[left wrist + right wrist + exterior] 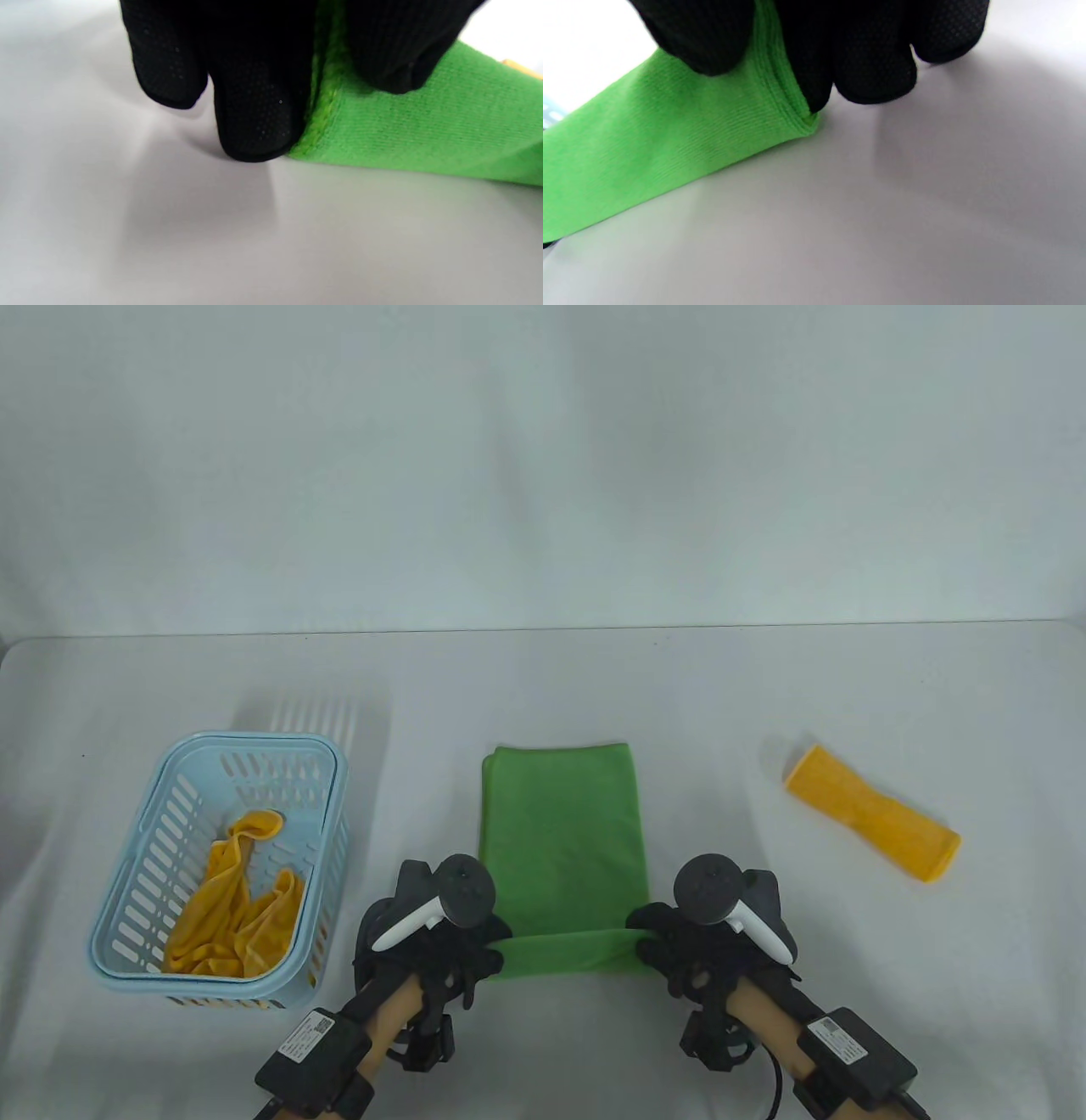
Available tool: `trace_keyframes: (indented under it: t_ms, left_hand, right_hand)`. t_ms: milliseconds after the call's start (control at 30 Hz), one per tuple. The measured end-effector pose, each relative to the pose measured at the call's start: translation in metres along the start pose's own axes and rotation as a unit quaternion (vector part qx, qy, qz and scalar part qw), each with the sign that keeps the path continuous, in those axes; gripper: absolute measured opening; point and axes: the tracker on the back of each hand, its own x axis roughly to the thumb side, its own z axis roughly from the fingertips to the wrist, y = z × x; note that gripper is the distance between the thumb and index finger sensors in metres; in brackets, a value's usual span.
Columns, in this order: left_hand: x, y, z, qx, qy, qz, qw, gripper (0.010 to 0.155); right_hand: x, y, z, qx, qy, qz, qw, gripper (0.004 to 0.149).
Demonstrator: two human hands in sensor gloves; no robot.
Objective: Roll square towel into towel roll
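A green towel (560, 831), folded into a long strip, lies mid-table with its near end turned up into a low roll (567, 954). My left hand (475, 959) pinches the roll's left end; in the left wrist view the thumb sits on the green towel (424, 127) and the fingers (254, 110) reach down to the table beside it. My right hand (657, 946) pinches the right end; in the right wrist view the green towel (649, 148) runs out between thumb and fingers (874, 72).
A light blue slotted basket (161, 797) holding a crumpled yellow cloth (237, 916) stands at the left. A rolled yellow towel (874, 812) lies at the right. The table (543, 687) is white, its far edge meeting a pale wall.
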Motion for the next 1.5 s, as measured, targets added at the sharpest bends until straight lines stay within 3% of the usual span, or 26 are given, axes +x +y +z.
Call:
trace_keyframes:
  t_ms: [267,533,800,1033,1100,1200,1367,1500]
  left_hand:
    - [-0.005,-0.004,-0.008,0.070,0.073,-0.056,0.993,0.052]
    - [-0.011,-0.003,-0.007,0.097,0.103,-0.060,0.988,0.060]
    - [-0.010,0.009,0.002,0.135,0.091,-0.058,0.985,0.066]
    - [0.017,0.013,0.016,0.178,0.033,-0.118,0.976,0.074]
    - [0.026,0.010,0.018,0.170,0.000,-0.136,0.976,0.074]
    - [0.037,-0.001,0.017,0.118,-0.057,-0.163,0.978,0.071]
    - [0.040,-0.017,0.009,0.094,-0.046,-0.216,0.971,0.071]
    - [0.037,-0.026,0.004,0.078,-0.035,-0.233,0.969,0.076]
  right_hand:
    - [-0.005,0.004,-0.006,-0.080,0.043,0.009,0.996,0.057]
    - [-0.009,-0.003,-0.004,-0.084,0.059,-0.002,0.995,0.060]
    - [-0.005,-0.021,0.007,-0.117,0.039,-0.039,0.992,0.064]
    - [0.020,-0.018,0.024,-0.130,-0.034,0.023,0.991,0.066]
    - [0.029,-0.011,0.026,-0.103,-0.073,0.043,0.991,0.068]
    - [0.039,0.004,0.027,-0.059,-0.094,0.095,0.989,0.071]
    - [0.043,0.023,0.023,-0.062,-0.073,0.212,0.973,0.069]
    - [0.040,0.036,0.019,-0.061,-0.064,0.257,0.962,0.072]
